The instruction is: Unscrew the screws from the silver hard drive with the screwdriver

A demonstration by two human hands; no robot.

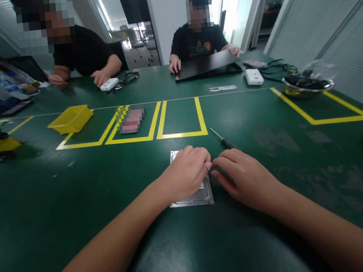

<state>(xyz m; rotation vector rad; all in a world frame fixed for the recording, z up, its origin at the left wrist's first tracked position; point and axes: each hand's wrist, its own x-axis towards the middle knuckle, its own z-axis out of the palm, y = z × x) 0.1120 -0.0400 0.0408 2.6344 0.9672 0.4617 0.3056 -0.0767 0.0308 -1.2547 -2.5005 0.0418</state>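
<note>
A silver hard drive (pixel 206 195) lies flat on the green table, its middle covered by my left hand (pixel 190 169). The fingers of that hand are curled and pressed together above the drive's right side; whatever they may hold is hidden. Just right of the drive is my right hand (pixel 242 175), its thumb and forefinger apart with nothing visible between them. Its fingertips come close to the left hand's. Beyond the right hand lies a screwdriver (pixel 223 141) with a dark handle, partly hidden by the knuckles.
Yellow tape marks (pixel 181 134) cross the table. A yellow bin (pixel 72 119) and a pixelated pink item (pixel 132 121) are at left. At right stands a metal bowl (pixel 309 88) of dark items. Two people sit opposite, one handling a black laptop-like panel (pixel 206 66).
</note>
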